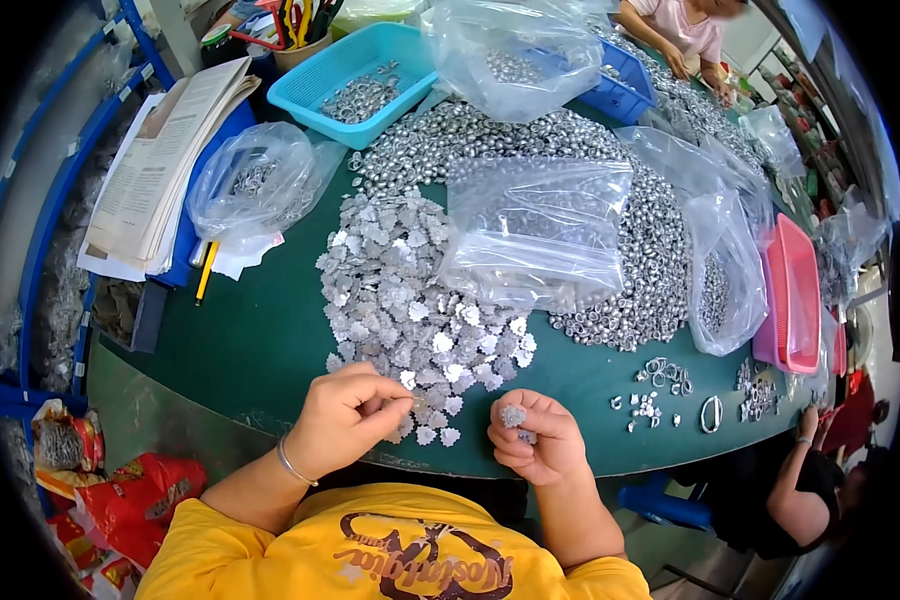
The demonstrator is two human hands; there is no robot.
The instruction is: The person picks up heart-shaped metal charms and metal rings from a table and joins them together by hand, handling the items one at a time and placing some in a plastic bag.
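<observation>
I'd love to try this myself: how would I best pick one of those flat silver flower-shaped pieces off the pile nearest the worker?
Take a loose flower piece at the pile's near edge, where it lies flat and apart on the green table. Come from above and pinch opposite rims with thumb and forefinger; it looks too thin to grip otherwise. The right hand pinches one between its fingers like that.

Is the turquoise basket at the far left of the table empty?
No, the turquoise basket holds a small heap of silvery metal pieces on its floor.
</observation>
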